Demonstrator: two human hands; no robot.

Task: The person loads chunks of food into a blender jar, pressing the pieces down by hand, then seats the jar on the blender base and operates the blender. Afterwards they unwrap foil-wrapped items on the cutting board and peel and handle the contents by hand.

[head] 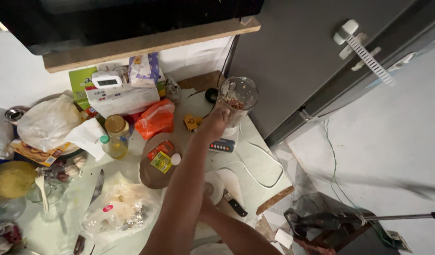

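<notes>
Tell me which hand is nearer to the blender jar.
Probably the right hand: it touches the blender jar at its lower left side. The other hand is hidden behind that forearm, low by the white plate.

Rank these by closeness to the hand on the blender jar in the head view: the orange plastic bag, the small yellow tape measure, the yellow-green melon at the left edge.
From the hand touching the clear blender jar:
1. Small yellow tape measure, just to its left.
2. Orange plastic bag, farther left.
3. Yellow-green melon, far left edge of the counter.
</notes>
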